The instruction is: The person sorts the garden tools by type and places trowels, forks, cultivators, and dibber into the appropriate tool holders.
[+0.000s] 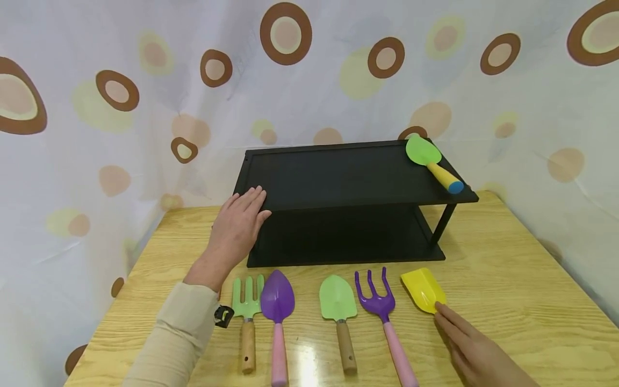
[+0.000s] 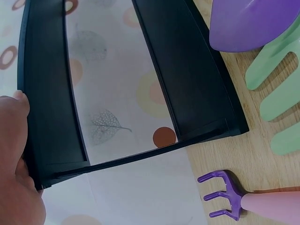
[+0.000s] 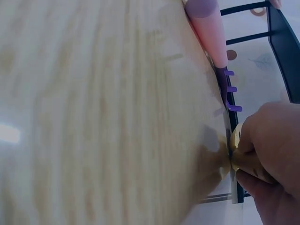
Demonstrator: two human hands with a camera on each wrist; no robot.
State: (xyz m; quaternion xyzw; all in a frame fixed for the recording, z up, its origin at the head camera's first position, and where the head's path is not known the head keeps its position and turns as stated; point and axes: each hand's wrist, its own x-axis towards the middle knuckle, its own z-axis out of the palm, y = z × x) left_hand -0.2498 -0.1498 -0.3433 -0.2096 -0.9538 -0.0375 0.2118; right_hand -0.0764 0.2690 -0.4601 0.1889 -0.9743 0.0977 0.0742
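Observation:
In the head view my left hand [image 1: 237,226] rests with extended fingers on the left end of a black two-tier shelf [image 1: 333,177], its thumb near the front edge. My right hand [image 1: 476,344] pinches a yellow hand shovel [image 1: 424,290] near the base of its blade, in front of the shelf's right end. The right wrist view shows thumb and fingers around the shovel's handle, partly hidden by the hand. A green trowel [image 1: 423,151] with a yellow handle lies on the shelf's top right.
Before the shelf lie a green fork [image 1: 247,299], purple trowel [image 1: 278,295], green trowel [image 1: 338,298] and purple fork [image 1: 378,301]. A purple claw rake [image 2: 229,194] shows in the left wrist view. A patterned curtain [image 1: 309,97] surrounds the wooden table [image 1: 512,290].

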